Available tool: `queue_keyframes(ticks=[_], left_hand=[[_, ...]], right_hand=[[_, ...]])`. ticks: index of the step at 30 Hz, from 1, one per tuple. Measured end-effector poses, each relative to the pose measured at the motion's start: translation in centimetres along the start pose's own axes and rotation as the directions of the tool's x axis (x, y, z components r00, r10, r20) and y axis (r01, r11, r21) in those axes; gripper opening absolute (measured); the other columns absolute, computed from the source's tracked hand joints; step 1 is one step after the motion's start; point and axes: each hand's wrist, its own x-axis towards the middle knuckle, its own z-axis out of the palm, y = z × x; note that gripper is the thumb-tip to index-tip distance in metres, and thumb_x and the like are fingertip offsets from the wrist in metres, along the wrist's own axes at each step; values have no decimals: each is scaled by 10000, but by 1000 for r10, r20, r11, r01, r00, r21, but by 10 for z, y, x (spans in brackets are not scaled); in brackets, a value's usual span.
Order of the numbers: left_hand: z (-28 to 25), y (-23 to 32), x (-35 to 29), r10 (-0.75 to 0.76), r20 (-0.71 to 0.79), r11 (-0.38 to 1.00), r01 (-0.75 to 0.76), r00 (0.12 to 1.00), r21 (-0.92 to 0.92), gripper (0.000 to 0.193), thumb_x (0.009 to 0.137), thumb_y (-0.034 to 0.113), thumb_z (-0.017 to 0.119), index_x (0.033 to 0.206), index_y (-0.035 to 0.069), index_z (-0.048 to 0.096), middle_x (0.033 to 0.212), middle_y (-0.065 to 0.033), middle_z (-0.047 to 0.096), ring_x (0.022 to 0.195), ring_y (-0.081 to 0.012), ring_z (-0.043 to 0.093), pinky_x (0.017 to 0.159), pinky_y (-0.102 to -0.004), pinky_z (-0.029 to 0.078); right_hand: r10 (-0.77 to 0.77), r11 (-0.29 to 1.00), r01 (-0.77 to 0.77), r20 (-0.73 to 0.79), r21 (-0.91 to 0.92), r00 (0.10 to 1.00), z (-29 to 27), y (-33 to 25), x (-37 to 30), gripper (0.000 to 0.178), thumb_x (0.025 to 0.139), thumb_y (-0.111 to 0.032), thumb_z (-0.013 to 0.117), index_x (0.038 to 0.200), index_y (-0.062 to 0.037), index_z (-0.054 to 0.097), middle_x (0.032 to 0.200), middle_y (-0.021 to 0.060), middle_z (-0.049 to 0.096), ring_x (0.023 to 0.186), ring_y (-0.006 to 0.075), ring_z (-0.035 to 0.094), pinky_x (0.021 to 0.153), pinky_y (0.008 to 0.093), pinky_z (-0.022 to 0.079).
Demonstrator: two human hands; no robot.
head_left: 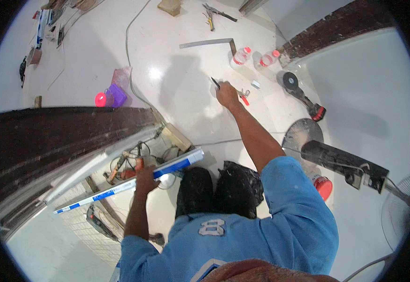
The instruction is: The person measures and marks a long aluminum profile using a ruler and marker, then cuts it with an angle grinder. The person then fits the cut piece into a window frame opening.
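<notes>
My left hand (145, 179) is closed around a long white-and-blue strip (104, 192), which slants from the lower left up to my knees. My right hand (227, 95) reaches forward over the pale floor, pinching a slim black pen-like tool (215, 83) whose tip points up and left. Just right of that hand lie a small red-handled tool (244, 99) and a little white block (255, 84). Ahead of it is a bent grey metal strip (207, 43), with a pair of snips (210, 21) farther off.
Two clear bottles with red caps (241, 55) stand at the right, near a cordless grinder-like tool (303, 95). A purple box (116, 95) sits by the dark-edged panel (64, 136) on the left. Corded tools (120, 167) lie beyond my left hand. A cable (128, 47) crosses the floor.
</notes>
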Motion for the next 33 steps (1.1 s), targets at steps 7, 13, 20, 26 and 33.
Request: queue_keyframes(ticks=[7,13,20,26,33], left_hand=[[-20,73,57,-18,-121,998,11,993,-65,675,753,198,869,1369,56,631,1193,-185,724,1151,-411,694,1023,-553,517],[-11,112,38,-175,-224,984,162,959,-76,660,775,110,801,1396,16,598,1324,-211,671,1285,-429,622,1139,-598,437],[-11,113,49,-162,-192,984,144,968,-100,657,759,83,809,1379,24,601,1312,-203,679,1280,-426,630,1134,-583,455],[-20,123,71,-106,131,989,119,986,-92,699,784,230,894,1404,58,619,1290,-198,699,1216,-404,674,1057,-547,529],[40,93,82,1,274,986,44,962,-160,569,820,295,851,1336,129,678,1189,-200,759,1134,-410,728,980,-544,577]], right_hand=[[-3,833,-131,-240,-538,971,50,113,240,378,1004,-210,573,1280,14,699,1331,366,669,1169,457,733,917,575,611],[191,758,-164,-26,-632,981,36,60,279,454,1008,-295,589,1294,16,753,1360,281,704,1200,425,704,920,777,509],[359,930,-361,-402,74,842,73,23,219,359,995,-135,660,1258,74,533,1237,285,600,979,433,761,825,540,644],[357,767,-356,106,535,928,40,-4,106,365,854,-125,832,1085,3,581,790,85,679,646,255,694,568,411,574],[261,217,-562,507,798,821,-17,52,-123,238,893,-92,867,1067,-69,706,801,-24,641,581,92,535,505,255,401]])
